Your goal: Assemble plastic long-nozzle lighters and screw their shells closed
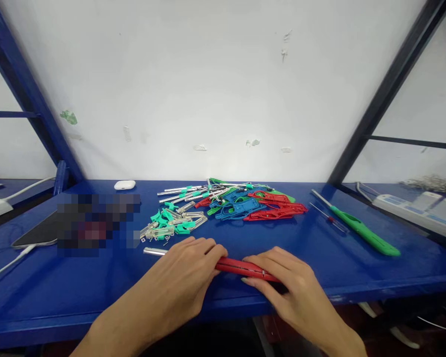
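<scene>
Near the front edge of the table, a red stick lighter lies crosswise between my hands. Its metal tube pokes out to the left beyond my left hand, whose fingers wrap round the front part of the red body. My right hand grips the handle end, thumb below and fingers over the top. A dark seam runs along the red casing. Both palms hide parts of it. Just beyond are teal plastic clips and clear tubes in a heap, and loose red, blue and green lighter shells.
On the right lie a finished-looking green stick lighter and a thin screwdriver. Metal rods rest at the back. A white earbud case, a phone with its cable and a blurred patch are left. A power strip stands far right.
</scene>
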`<state>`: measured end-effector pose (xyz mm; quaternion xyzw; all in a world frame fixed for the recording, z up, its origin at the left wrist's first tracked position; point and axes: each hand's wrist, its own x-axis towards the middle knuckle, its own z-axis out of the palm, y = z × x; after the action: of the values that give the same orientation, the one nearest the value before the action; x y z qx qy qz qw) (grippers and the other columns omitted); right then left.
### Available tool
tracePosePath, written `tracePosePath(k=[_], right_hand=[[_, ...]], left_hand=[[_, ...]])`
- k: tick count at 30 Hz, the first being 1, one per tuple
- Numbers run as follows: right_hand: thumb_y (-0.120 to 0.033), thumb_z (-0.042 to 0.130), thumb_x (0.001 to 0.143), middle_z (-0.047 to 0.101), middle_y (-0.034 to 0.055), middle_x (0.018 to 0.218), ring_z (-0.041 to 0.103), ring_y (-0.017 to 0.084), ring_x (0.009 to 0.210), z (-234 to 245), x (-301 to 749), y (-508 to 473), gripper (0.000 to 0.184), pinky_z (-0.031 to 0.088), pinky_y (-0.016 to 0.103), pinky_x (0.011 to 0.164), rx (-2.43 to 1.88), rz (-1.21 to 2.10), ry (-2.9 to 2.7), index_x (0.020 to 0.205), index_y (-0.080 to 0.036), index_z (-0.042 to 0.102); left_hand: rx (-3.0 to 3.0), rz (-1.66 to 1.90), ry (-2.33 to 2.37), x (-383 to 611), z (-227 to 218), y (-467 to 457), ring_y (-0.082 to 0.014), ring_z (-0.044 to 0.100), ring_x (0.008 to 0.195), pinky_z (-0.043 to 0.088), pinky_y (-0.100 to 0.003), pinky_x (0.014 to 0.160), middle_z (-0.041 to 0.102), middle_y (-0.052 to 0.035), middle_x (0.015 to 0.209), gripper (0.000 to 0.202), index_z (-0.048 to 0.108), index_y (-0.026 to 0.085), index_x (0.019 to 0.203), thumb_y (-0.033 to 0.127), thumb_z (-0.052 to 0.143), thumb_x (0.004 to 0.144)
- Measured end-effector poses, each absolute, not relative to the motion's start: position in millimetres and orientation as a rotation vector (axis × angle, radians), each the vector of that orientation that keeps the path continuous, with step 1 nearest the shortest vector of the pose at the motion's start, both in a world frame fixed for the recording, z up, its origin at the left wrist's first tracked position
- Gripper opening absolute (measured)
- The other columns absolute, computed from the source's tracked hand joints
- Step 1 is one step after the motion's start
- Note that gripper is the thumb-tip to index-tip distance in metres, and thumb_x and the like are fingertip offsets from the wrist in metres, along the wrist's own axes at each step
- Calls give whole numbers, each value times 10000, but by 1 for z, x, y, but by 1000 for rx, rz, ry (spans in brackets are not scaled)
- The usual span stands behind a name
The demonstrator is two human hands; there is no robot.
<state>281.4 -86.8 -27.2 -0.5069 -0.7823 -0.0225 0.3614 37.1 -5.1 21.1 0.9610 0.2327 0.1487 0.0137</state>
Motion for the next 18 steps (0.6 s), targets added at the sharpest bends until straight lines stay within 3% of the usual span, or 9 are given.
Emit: tracePosePath(k=[3,7,18], right_hand=[[-261,680,1041,813,11,1089,746,210,924,-34,283,-86,219,567,367,907,-1238,-118,-1979,1259,-252,695],[-222,695,1028,808,23,1059,754,203,898,-39,285,-87,245,562,357,875,-1203,-206,-1975,1273,-226,683],[-214,705,1020,799,19,991,719,195,765,-40,290,-88,268,541,366,751,-1211,-275,-2006,1284,-250,681]], left_hand=[[3085,593,642,40,20,-6,-284,689,1006,520,-451,931,736,-88,1164,315,586,167,1372,153,589,1057],[3112,597,548,45,20,-3,-259,663,796,523,-436,800,736,-46,953,180,685,178,1084,109,520,1062],[3098,907,373,52,10,-2,-227,650,607,479,-391,613,727,-34,788,229,706,134,1056,66,491,1020]])
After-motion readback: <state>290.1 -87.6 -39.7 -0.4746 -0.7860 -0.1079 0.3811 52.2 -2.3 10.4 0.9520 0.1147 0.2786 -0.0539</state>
